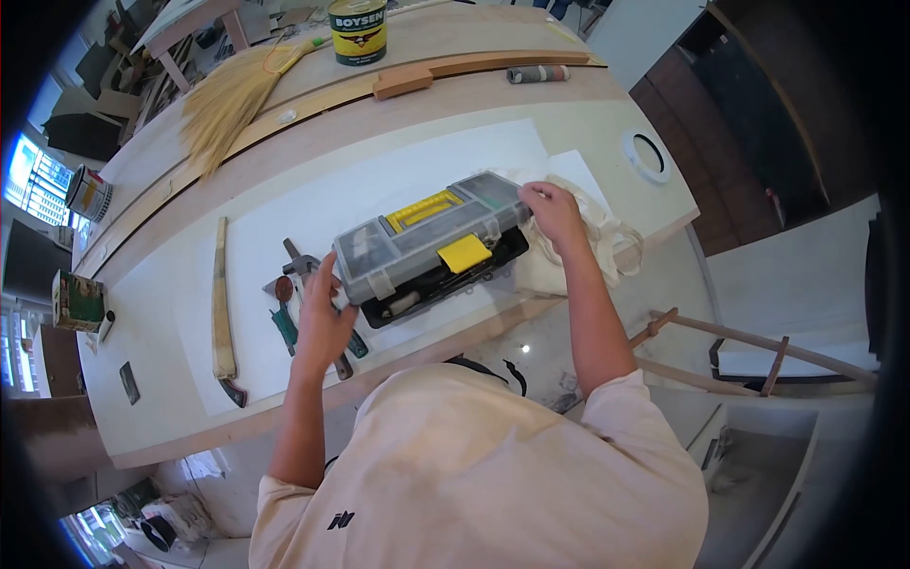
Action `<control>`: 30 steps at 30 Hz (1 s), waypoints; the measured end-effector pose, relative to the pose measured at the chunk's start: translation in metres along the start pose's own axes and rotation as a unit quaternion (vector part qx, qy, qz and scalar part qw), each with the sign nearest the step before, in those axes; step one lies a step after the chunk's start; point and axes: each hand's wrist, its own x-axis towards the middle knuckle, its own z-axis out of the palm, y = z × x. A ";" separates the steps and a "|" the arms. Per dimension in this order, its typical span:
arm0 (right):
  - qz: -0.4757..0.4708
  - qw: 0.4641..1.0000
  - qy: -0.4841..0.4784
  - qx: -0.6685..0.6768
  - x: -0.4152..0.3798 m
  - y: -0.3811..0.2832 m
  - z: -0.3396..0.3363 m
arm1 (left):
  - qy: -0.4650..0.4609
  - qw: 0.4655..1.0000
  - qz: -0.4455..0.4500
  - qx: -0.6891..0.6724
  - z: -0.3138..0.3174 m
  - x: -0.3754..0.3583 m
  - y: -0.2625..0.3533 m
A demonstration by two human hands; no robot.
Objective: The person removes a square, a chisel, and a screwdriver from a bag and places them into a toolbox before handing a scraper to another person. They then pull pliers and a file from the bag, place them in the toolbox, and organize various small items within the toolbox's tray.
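Observation:
A toolbox lid (pixel 365 248), grey and see-through with a yellow handle and a yellow latch (pixel 464 254), sits raised at a tilt over its black base (pixel 445 296). My left hand (pixel 324 318) grips the lid's left end, and my right hand (pixel 555 216) holds its right corner. Inside the base, dark contents show only in part. Just left of my left hand lie several hand tools, among them a green-handled one (pixel 284 327). Farther left is a long, sheathed blade with a dark handle (pixel 222 313). A cream cloth bag (pixel 559 270) lies under my right forearm.
At the back stand a Boysen paint can (pixel 358 43), a straw broom (pixel 237 95), a wooden piece (pixel 403 83) and a grey roll (pixel 537 74). A white ring (pixel 646 156) lies to the right. Another can (pixel 79 302) is at the left edge.

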 end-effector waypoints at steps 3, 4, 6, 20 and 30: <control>-0.018 0.999 -0.048 0.003 0.029 -0.014 -0.003 | 0.077 0.984 0.152 0.047 0.004 0.035 -0.028; -0.014 0.998 -0.067 0.002 0.035 -0.026 -0.006 | 0.105 0.973 0.199 0.051 0.005 0.046 -0.031; -0.009 0.995 -0.095 -0.014 0.053 -0.043 -0.007 | 0.096 0.982 0.160 -0.028 0.004 0.064 -0.033; 0.040 0.901 -0.250 0.352 0.179 0.026 0.133 | 0.099 0.906 -0.092 -0.401 0.041 0.167 -0.084; 0.178 0.935 -0.277 0.131 0.212 0.076 0.184 | 0.066 0.894 -0.263 -0.357 0.059 0.169 -0.098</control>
